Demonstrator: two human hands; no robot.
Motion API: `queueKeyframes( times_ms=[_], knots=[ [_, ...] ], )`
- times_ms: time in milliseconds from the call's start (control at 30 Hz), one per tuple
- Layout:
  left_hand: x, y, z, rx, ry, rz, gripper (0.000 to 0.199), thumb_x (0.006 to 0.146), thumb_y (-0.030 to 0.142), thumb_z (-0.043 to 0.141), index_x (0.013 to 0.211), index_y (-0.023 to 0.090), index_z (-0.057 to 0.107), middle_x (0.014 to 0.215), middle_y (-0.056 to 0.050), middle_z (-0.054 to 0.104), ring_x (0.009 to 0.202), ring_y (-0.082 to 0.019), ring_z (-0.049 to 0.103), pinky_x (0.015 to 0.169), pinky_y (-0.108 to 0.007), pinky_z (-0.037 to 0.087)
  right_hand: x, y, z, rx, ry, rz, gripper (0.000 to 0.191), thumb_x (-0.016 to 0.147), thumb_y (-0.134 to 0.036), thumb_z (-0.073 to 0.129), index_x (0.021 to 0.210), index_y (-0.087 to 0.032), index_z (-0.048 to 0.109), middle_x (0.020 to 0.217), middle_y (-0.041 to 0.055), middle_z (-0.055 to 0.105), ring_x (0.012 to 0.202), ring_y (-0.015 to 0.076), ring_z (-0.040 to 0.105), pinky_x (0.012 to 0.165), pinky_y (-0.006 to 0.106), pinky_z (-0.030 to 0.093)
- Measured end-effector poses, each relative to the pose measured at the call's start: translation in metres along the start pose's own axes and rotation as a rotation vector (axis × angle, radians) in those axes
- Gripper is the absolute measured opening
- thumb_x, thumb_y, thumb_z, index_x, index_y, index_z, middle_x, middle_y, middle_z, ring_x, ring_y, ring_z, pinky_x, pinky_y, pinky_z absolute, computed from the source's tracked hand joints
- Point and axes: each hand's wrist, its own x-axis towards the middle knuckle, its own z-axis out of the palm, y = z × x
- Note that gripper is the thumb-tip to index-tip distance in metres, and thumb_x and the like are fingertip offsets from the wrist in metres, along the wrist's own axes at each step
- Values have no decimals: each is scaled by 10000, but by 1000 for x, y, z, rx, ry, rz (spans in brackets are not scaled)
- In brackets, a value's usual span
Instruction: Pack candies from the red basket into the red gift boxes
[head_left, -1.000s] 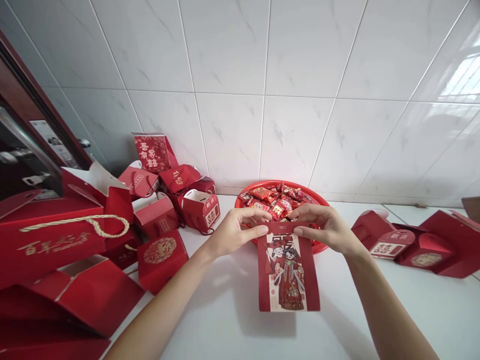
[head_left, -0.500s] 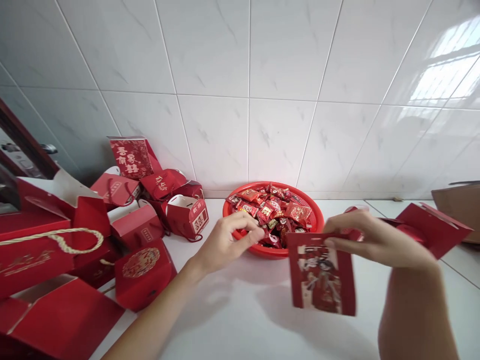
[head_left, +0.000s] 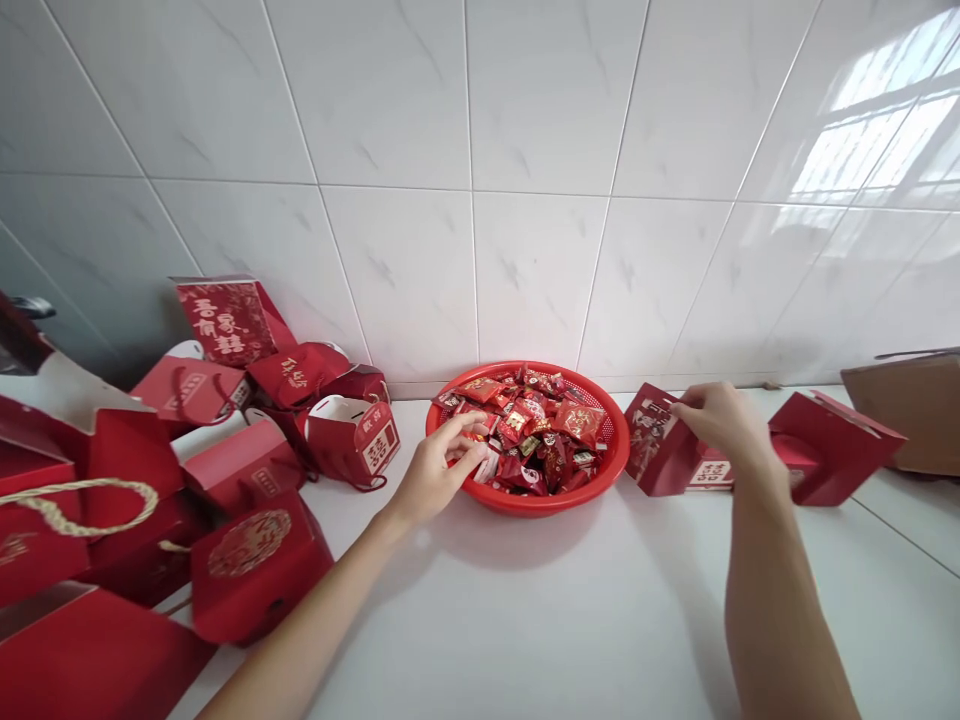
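At the left rim of a round red plastic basket (head_left: 525, 508) is my left hand (head_left: 439, 465), fingers curved and apart over the candies; no candy shows in its grasp. Red-wrapped candies (head_left: 544, 430) fill the basket. My right hand (head_left: 716, 420) grips the top edge of a dark red gift box (head_left: 660, 440) printed with figures. This box is upright, right beside the basket. Behind and right of my right hand are a smaller red box (head_left: 711, 472) with a white label, partly hidden, and a larger red box (head_left: 840, 450).
Many red gift boxes (head_left: 262, 560) are heaped on the left, some with open tops and rope handles. A brown cardboard box (head_left: 911, 410) stands at the far right. Behind the white countertop (head_left: 510, 630) rises a tiled wall (head_left: 540, 280).
My right hand has carried the printed box from in front of the basket back to its right side, among the other boxes. My left hand stays near the candies. The view has turned slightly right.
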Motion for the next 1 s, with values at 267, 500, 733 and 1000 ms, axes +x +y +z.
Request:
queueKeyframes(
  times_ms=[267,500,733,1000],
  knots=[
    [2,2,-3,33,-9,2,388,856,412,646,1172,187,640,1111,-99,733,854,-194,737,829,-344,601,7,-1,14,-61,-53,89,113,724,-136,610,750,-190,706,789,102,717,758,249,652,556,299,386],
    [1,2,-3,78,-2,22,334,847,384,659,1116,187,672,1053,-92,754,838,-196,745,822,-334,599,4,0,8,-45,-48,102,141,724,-185,659,850,-184,723,885,121,737,833,270,659,576,304,402],
    [2,3,-2,75,-6,36,315,841,377,655,1083,177,674,1085,-105,747,827,-193,742,807,-334,612,-21,-9,-14,239,-53,-152,193,901,-275,531,913,-192,705,899,79,743,827,231,663,662,296,446],
    [1,3,-1,97,-13,46,291,845,369,638,1066,184,676,1087,-95,751,839,-192,744,829,-334,612,-5,-25,45,66,-382,-126,196,936,-90,546,785,-135,662,925,126,712,805,193,646,650,287,465]
  ],
)
